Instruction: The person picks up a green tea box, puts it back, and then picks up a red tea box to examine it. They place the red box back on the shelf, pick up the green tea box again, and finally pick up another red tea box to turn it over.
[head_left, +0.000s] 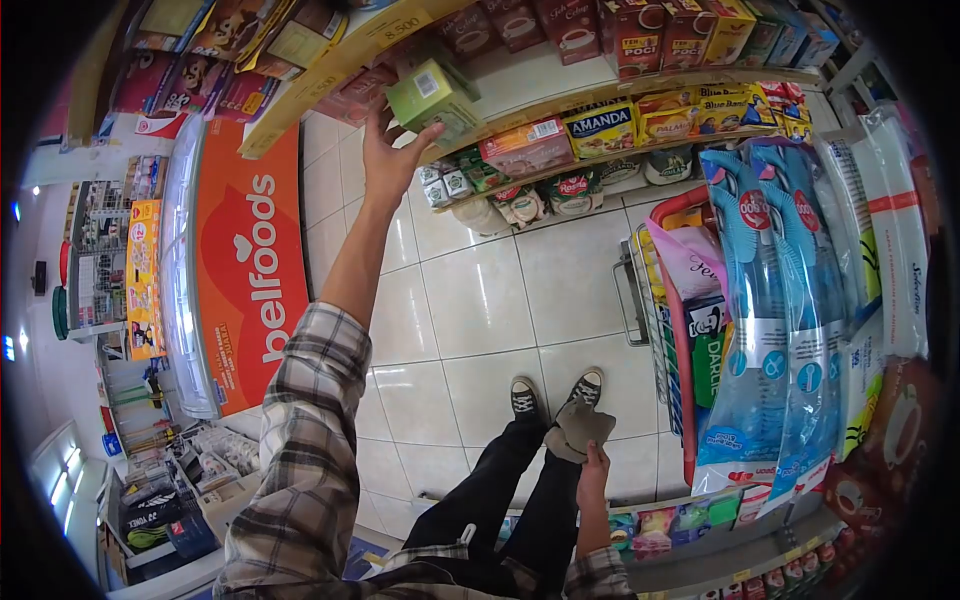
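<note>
Where the head view looks down a shop aisle, the left hand [392, 150] is raised at full reach to the shelf [530, 78], fingers and thumb closed about the lower end of a green box [432, 92]. The box sits tilted at the shelf's front edge among other cartons, gripped from beneath, probably because the arm comes at it from below. The right hand [592, 472] hangs low beside the legs, closed on a crumpled grey cloth [580, 428] that droops above the shoes [524, 398] (likely kept there so the other hand is free). A red trolley [683, 400] stands just to the person's right on the tiled floor [480, 300], loaded with long blue packs [775, 300] stood on end, which seems to suit their length. An orange freezer [250, 250] stands well apart on the left.
</note>
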